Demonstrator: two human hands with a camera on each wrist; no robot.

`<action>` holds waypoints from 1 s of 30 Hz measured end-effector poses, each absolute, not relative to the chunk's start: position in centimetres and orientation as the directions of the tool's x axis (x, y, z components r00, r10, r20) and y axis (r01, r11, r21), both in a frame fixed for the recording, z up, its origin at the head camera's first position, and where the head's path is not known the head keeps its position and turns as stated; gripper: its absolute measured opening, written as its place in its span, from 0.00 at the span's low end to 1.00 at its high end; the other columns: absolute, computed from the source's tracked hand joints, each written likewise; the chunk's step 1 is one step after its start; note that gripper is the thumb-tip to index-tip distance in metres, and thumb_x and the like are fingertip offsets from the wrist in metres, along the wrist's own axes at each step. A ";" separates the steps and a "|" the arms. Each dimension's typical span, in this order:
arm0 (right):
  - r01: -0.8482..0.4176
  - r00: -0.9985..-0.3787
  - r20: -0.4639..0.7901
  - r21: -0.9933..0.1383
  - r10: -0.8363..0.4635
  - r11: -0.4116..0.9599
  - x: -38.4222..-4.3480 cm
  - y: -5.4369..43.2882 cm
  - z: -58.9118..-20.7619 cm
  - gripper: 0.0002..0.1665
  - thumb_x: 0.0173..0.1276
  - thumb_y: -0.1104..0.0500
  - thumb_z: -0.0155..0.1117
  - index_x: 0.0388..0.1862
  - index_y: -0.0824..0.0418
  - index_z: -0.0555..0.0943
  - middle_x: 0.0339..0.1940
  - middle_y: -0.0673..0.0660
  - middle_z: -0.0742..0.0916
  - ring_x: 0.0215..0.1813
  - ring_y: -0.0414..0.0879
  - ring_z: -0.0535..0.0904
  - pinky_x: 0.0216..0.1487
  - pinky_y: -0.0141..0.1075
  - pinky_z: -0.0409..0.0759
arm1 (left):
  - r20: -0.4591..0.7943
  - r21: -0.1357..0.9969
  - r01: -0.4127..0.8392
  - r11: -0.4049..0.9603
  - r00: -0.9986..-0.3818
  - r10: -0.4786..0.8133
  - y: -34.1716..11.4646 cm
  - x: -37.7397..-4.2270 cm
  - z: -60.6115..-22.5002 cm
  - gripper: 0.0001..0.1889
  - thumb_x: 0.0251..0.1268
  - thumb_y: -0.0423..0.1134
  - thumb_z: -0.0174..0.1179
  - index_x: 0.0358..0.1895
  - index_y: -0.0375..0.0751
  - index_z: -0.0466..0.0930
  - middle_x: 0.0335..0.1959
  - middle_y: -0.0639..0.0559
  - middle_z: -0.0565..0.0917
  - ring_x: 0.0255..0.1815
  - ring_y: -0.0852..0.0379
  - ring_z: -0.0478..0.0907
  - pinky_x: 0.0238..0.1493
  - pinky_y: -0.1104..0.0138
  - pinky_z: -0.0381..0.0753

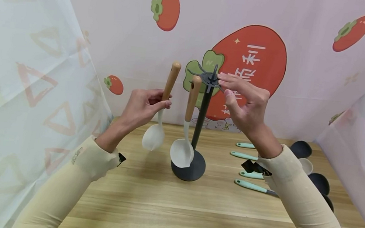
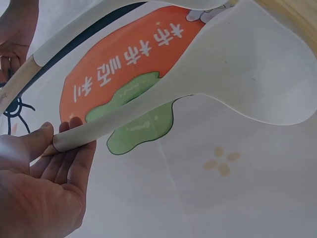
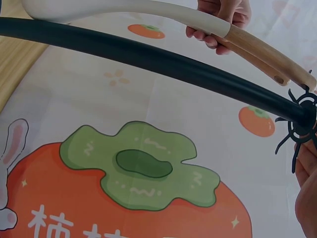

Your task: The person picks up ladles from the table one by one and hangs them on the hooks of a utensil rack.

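Head view shows a dark upright stand (image 1: 203, 118) on the wooden table (image 1: 175, 217), with a round base (image 1: 199, 169) at its foot and a ring of curved hooks (image 1: 203, 75) at its top. To the left of the stand, the left hand (image 1: 144, 106) pinches a white ladle (image 1: 153, 137) by its wooden handle (image 1: 171, 81), thumb against fingers. As the left wrist view shows, the grip sits close to where the wood meets the white neck. This ladle is held tilted, handle end up and bowl down, apart from the stand.

A second ladle (image 1: 181, 153), also white with a wooden handle, hangs at the stand's near left side, its bowl in front of the base; whether the bowl touches the base cannot be told. The right hand (image 1: 248, 102) is at the top of the stand, fingers extended to the hooks' hub and thumb spread apart from them.

To the right of the stand lie four utensils (image 1: 251, 186) with mint-green handles, partly covered by the right sleeve (image 1: 292, 185); three of the heads beyond the sleeve are dark and one is pale. Behind the stand hangs a cloth (image 1: 136, 42) printed with orange-red persimmons.
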State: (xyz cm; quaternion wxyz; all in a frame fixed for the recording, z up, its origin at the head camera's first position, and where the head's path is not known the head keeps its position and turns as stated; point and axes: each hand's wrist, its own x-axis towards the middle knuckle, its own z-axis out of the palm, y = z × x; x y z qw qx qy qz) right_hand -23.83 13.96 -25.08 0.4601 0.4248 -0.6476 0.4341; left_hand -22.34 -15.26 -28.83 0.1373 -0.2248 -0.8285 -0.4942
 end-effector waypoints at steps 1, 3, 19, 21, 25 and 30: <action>-0.951 -0.215 0.965 -0.172 -0.150 0.259 -23.8 14.0 -25.1 0.22 0.69 0.54 0.59 0.41 0.72 0.91 0.46 0.67 0.92 0.52 0.63 0.91 0.62 0.37 0.85 | 0.450 0.758 0.511 0.406 -0.860 0.242 -15.2 -22.3 -28.8 0.13 0.70 0.31 0.70 0.54 0.32 0.89 0.42 0.41 0.92 0.40 0.50 0.92 0.50 0.63 0.89; -0.951 -0.215 0.965 -0.172 -0.149 0.258 -23.8 14.0 -25.1 0.22 0.69 0.54 0.59 0.41 0.72 0.91 0.46 0.67 0.92 0.52 0.63 0.91 0.62 0.37 0.85 | 0.450 0.759 0.515 0.399 -0.857 0.250 -15.0 -22.3 -28.8 0.13 0.71 0.32 0.70 0.54 0.32 0.89 0.43 0.41 0.92 0.41 0.50 0.92 0.50 0.63 0.89; -0.949 -0.226 0.964 -0.186 -0.140 0.255 -23.9 14.1 -25.3 0.23 0.69 0.54 0.58 0.40 0.73 0.90 0.46 0.67 0.92 0.52 0.63 0.90 0.62 0.38 0.85 | 0.452 0.751 0.536 0.385 -0.843 0.291 -14.3 -22.6 -28.3 0.13 0.72 0.33 0.69 0.55 0.34 0.89 0.43 0.43 0.93 0.41 0.53 0.92 0.47 0.66 0.88; -0.950 -0.226 0.964 -0.186 -0.141 0.252 -23.9 14.1 -25.3 0.22 0.69 0.55 0.58 0.41 0.73 0.90 0.46 0.67 0.92 0.52 0.63 0.90 0.62 0.38 0.85 | 0.451 0.748 0.537 0.389 -0.842 0.296 -14.2 -22.6 -28.2 0.13 0.72 0.33 0.69 0.56 0.35 0.89 0.43 0.43 0.92 0.41 0.53 0.92 0.47 0.63 0.88; -0.951 -0.223 0.964 -0.183 -0.142 0.247 -24.0 14.0 -25.2 0.22 0.69 0.55 0.58 0.41 0.72 0.90 0.46 0.67 0.92 0.52 0.64 0.90 0.62 0.38 0.85 | 0.444 0.749 0.535 0.391 -0.843 0.303 -14.0 -22.5 -28.2 0.13 0.71 0.33 0.70 0.56 0.34 0.89 0.44 0.44 0.92 0.41 0.53 0.92 0.48 0.60 0.89; -0.950 -0.223 0.964 -0.182 -0.144 0.253 -24.0 13.9 -25.2 0.22 0.69 0.55 0.58 0.42 0.72 0.91 0.46 0.67 0.92 0.52 0.65 0.90 0.62 0.38 0.85 | 0.437 0.757 0.534 0.377 -0.842 0.315 -13.8 -22.7 -28.2 0.13 0.71 0.32 0.70 0.55 0.33 0.89 0.43 0.44 0.92 0.40 0.53 0.92 0.46 0.63 0.88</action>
